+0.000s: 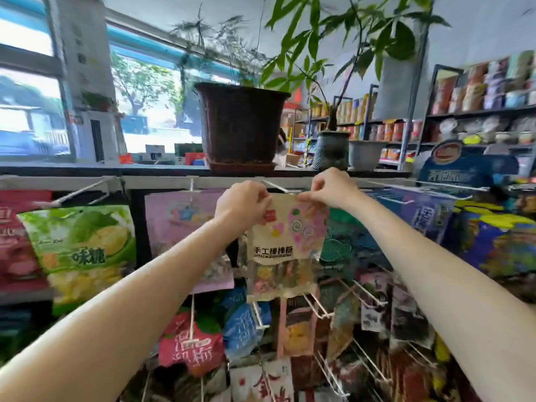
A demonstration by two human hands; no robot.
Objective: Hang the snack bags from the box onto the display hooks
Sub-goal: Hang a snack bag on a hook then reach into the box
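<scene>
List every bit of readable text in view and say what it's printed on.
"手工棒棒糖": cream lollipop bag that the left hand and right hand pinch by its top corners.
"味桃": green bag, partly readable.
Red bag, blue bag, blue sign and purple bags: print too blurred to read.

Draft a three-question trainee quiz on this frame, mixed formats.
1. True or false: both hands pinch the top edge of the lollipop bag.
2. Multiple choice: what stands on the shelf directly above the bag? A) a brown plant pot B) a cardboard box C) a kettle
3. Fill in: the green fruit-snack bag hangs to the ___ of the held bag.

Key: 1 true, left hand and right hand; 2 A; 3 left.
</scene>
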